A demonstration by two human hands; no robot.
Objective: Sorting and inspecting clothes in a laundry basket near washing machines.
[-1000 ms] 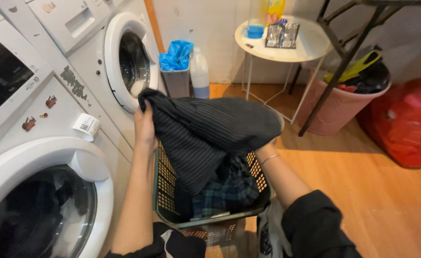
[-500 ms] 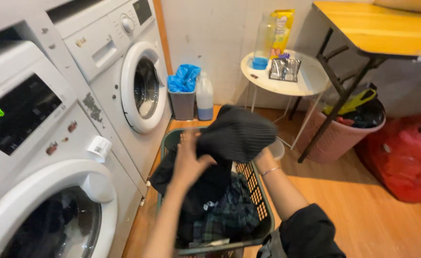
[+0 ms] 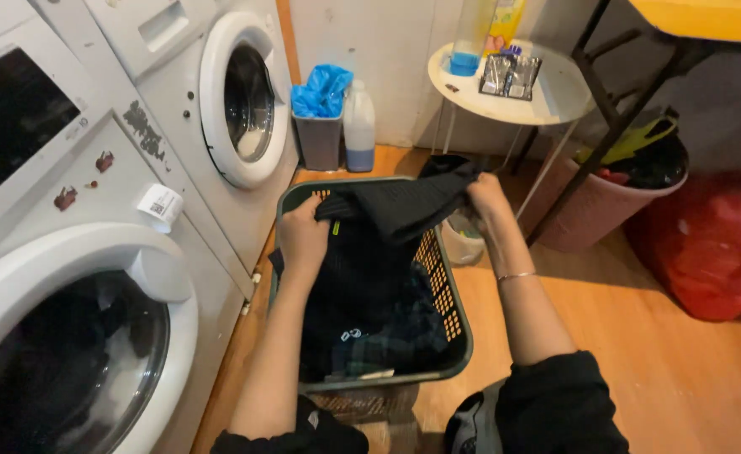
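Observation:
A dark pinstriped garment (image 3: 400,206) is stretched between both hands over a green laundry basket (image 3: 458,336). My left hand (image 3: 303,240) grips its left edge above the basket's left rim. My right hand (image 3: 488,197) pinches its right end near the basket's far right corner. More dark clothes and a plaid piece (image 3: 387,324) lie inside the basket below.
Two white front-loading washers stand at left, the near one (image 3: 76,336) with a closed door, the far one (image 3: 248,97) too. A grey bin with a blue bag (image 3: 320,126), a detergent bottle (image 3: 358,126), a round white table (image 3: 513,84), a pink hamper (image 3: 593,197) and a red bag (image 3: 715,244) stand beyond.
The garment has come down from chest height to just over the basket. My left hand has taken hold of its left edge again, and my hands have spread apart.

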